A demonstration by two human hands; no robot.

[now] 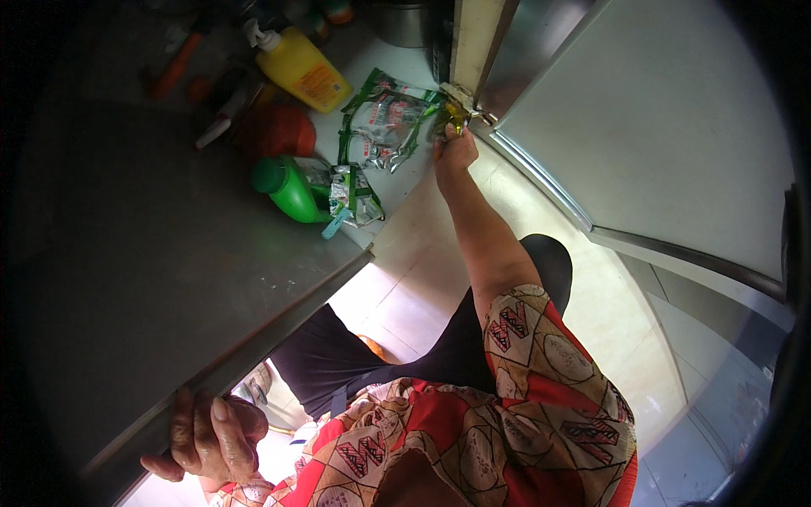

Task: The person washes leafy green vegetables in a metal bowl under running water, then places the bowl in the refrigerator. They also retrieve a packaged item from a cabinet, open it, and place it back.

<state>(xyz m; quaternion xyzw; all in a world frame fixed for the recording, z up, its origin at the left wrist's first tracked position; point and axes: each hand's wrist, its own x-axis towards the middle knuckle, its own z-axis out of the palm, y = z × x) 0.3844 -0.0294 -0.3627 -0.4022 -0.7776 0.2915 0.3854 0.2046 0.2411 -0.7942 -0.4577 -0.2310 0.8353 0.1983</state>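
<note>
My right hand (457,150) reaches far forward into a cupboard, beside the foot of a pale upright post. Its fingers are closed around a shiny yellow-green thing (457,113), whose kind I cannot make out. Just left of it lies a crumpled clear, green and silver plastic packet (390,120) on the white cupboard floor (414,190). At the lower left, my left hand (213,435) has its fingers bent over the metal-trimmed edge of a dark panel (186,279).
A yellow pump bottle (306,72), a green bottle (291,188) lying tilted, a smaller silver-green packet (355,198) and a red rounded thing (283,131) crowd the cupboard. A metal pot (407,21) stands behind. To the right, a pale door (667,135) stands open.
</note>
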